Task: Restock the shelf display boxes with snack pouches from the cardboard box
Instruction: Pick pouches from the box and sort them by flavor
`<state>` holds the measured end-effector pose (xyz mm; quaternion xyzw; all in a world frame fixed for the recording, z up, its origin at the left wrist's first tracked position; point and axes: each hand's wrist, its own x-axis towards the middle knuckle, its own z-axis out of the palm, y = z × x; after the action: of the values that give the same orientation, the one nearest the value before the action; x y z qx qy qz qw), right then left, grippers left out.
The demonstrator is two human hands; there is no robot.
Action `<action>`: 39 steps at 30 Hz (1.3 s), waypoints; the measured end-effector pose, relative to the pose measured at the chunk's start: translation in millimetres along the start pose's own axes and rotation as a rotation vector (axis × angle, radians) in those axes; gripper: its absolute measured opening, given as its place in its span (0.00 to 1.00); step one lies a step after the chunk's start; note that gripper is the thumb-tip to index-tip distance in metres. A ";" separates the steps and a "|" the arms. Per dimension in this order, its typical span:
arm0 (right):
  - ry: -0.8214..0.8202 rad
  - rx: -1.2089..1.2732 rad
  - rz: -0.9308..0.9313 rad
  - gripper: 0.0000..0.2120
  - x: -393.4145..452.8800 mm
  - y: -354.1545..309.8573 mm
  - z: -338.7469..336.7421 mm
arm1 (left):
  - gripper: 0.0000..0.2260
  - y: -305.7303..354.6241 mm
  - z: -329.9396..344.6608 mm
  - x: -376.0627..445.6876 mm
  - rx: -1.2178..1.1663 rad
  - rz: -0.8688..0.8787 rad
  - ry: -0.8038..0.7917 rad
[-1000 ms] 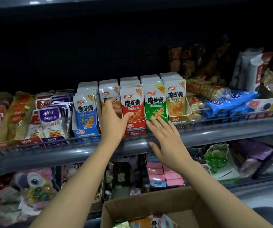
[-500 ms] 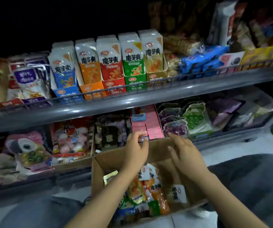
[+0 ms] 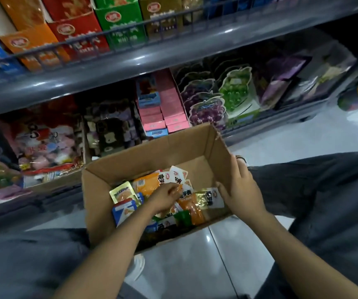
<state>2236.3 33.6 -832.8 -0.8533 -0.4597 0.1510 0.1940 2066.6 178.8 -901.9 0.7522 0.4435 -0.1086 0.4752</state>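
While the cardboard box (image 3: 130, 167) sits open on the pale tiled floor (image 3: 184, 266) between a person's knees, the left hand (image 3: 165, 196) reaches into it, fingers curled down among the loose snack pouches (image 3: 192, 207); whether it actually grips one cannot be told from this angle. The right hand (image 3: 241, 188) rests against the box's right wall, fingers straight and together along the cardboard, thumb inside near a white-labelled pouch (image 3: 211, 198). Orange, green, blue and gold pouches lie jumbled across the box's near half. Above, the shelf display boxes (image 3: 76, 33) in blue, orange, red, green and gold stand side by side behind a wire rail (image 3: 130, 33) on the upper shelf. Pink cartons (image 3: 171, 108) and grape-shaped packs (image 3: 206, 108) fill the lower shelf just behind the box.
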 end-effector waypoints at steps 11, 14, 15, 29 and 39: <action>0.121 -0.098 0.091 0.37 -1.3 -9.4 7.2 | 0.23 -32.6 -12.4 47.7 0.199 0.061 0.237; 0.128 -0.085 0.112 0.37 -0.4 -11.2 7.4 | 0.26 -37.9 -14.5 56.5 0.195 0.018 0.199; 0.137 -0.085 0.109 0.37 -0.3 -11.0 8.0 | 0.27 -37.4 -14.3 58.1 0.205 0.007 0.191; 0.207 -0.104 0.123 0.39 2.1 -8.5 16.6 | 0.38 -13.7 14.1 90.6 0.295 -0.116 0.194; 0.205 -0.087 0.115 0.40 4.1 -5.8 19.0 | 0.39 -0.5 11.2 94.7 0.481 -0.002 -0.062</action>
<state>2226.0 43.6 -847.1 -0.8968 -0.3941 0.0537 0.1938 2124.3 223.2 -963.5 0.8396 0.3906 -0.2346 0.2958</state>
